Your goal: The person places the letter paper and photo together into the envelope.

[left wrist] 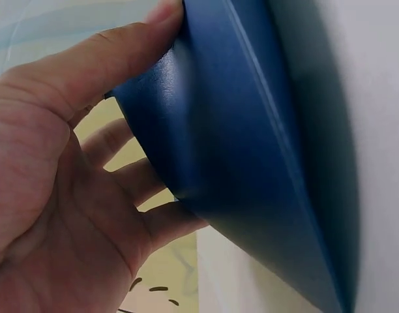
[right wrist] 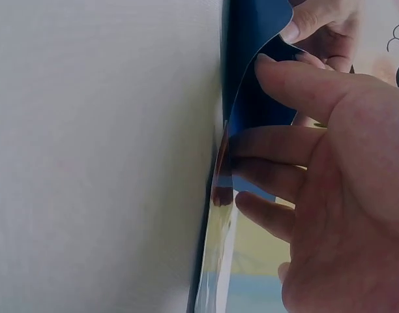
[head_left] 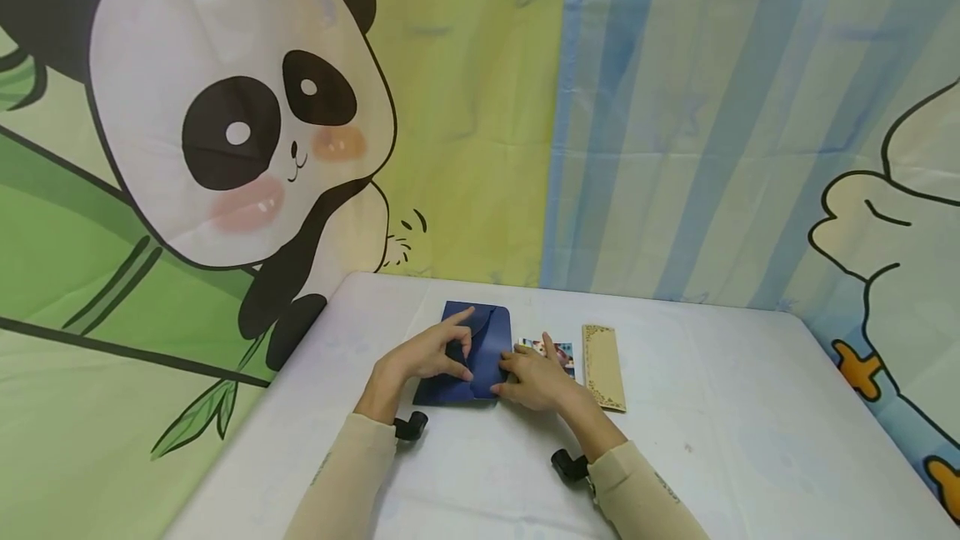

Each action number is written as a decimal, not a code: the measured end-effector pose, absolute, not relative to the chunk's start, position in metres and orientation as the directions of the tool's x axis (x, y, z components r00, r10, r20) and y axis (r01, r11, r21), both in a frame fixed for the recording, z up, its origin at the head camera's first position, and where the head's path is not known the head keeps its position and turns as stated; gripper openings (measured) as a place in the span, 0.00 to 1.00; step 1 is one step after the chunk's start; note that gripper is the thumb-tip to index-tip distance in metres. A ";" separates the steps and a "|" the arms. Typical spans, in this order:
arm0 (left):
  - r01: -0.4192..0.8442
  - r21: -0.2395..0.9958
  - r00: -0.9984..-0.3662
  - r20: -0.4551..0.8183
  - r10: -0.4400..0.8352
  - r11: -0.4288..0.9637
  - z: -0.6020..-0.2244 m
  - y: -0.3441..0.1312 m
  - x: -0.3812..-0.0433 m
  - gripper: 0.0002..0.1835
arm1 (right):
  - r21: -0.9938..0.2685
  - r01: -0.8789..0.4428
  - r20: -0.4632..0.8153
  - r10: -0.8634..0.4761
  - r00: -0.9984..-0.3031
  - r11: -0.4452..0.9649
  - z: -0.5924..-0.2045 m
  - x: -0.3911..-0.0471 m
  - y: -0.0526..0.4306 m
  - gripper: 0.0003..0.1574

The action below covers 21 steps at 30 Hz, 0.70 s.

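Observation:
A dark blue paper envelope (head_left: 491, 348) lies on the white table, its flap side up. My left hand (head_left: 431, 352) reaches over it from the left and pinches a lifted, bowed piece of blue paper (left wrist: 219, 143) between thumb and fingers. Over the right edge of the envelope lies my right hand (head_left: 536, 377), fingers extended, thumb and fingertips touching that edge. Partly hidden behind this hand is a colourful picture card (head_left: 564, 352). In the right wrist view, both hands meet the blue paper, with a glossy strip (right wrist: 222, 189) beside the right fingers.
To the right of the picture card lies a narrow tan card or envelope (head_left: 602, 369) with an ornamental border. The white-covered table (head_left: 720, 440) backs onto a curtain printed with a panda (head_left: 247, 107). Black wrist camera mounts (head_left: 570, 467) sit under both forearms.

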<state>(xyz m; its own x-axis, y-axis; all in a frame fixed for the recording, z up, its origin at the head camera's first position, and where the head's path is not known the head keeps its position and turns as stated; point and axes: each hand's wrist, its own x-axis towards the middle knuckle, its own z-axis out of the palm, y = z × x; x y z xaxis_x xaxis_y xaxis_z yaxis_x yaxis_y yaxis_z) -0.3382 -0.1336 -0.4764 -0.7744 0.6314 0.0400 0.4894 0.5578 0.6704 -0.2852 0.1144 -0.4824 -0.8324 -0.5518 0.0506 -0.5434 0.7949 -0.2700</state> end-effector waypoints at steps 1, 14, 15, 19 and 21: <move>0.485 0.676 -0.775 0.038 0.631 0.555 -0.476 -0.134 -0.338 0.18 | -0.269 -0.542 0.047 -0.551 -0.833 0.796 -0.482 -0.285 0.114 0.36; 0.480 0.679 -0.776 0.033 0.630 0.556 -0.477 -0.133 -0.338 0.16 | -0.286 -0.515 0.055 -0.523 -0.851 0.808 -0.482 -0.285 0.115 0.40; 0.478 0.680 -0.777 0.032 0.629 0.556 -0.477 -0.133 -0.338 0.16 | -0.283 -0.510 0.058 -0.516 -0.855 0.813 -0.482 -0.285 0.116 0.40; 0.472 0.681 -0.780 0.027 0.625 0.560 -0.479 -0.133 -0.338 0.17 | -0.291 -0.482 0.062 -0.487 -0.871 0.826 -0.480 -0.286 0.119 0.42; 0.471 0.681 -0.781 0.028 0.623 0.561 -0.479 -0.132 -0.338 0.17 | -0.294 -0.475 0.066 -0.479 -0.876 0.829 -0.480 -0.287 0.121 0.42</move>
